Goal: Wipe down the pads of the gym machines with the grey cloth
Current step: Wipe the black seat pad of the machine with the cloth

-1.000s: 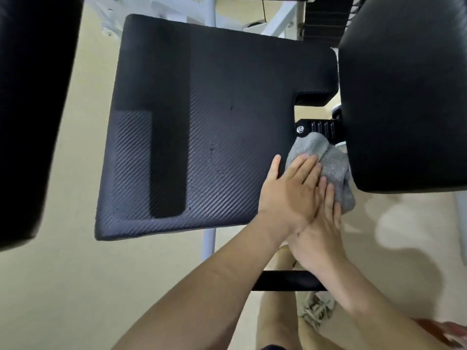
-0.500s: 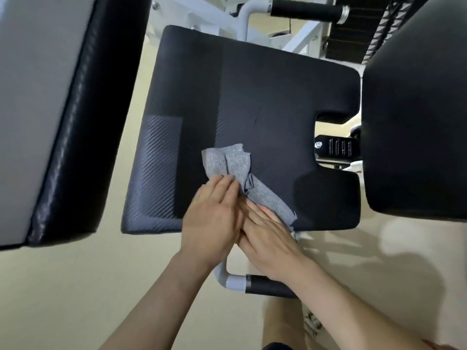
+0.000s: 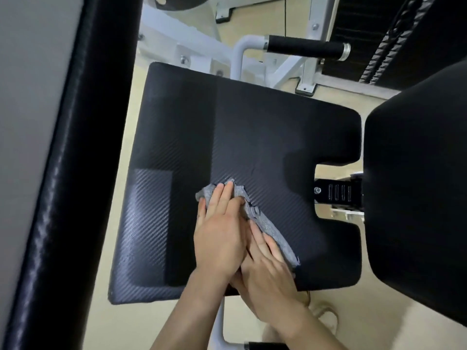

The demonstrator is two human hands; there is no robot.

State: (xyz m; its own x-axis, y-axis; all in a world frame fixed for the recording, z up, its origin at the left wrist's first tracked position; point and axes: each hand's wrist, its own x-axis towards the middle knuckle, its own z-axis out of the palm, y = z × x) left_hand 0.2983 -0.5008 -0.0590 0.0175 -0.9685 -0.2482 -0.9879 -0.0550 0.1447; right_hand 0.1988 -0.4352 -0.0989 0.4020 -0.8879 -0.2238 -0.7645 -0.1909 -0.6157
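L hand [image 3: 219,238], R hand [image 3: 267,274], pressing grey cloth [image 3: 270,227]

Beige floor [image 3: 118,137] all round. White steel frame [image 3: 308,74] at top, feet bolted to the floor. White tube bends into a horizontal handle [image 3: 304,48], black foam sleeve, chrome end cap. Dark weight stack [image 3: 353,31] top right, thin black cable [image 3: 285,18] left of it. Black slotted bracket [image 3: 336,193] with one bolt, right side. Pale shoe [image 3: 326,314] on the floor low right; lower grip [image 3: 267,346], black, at the bottom edge
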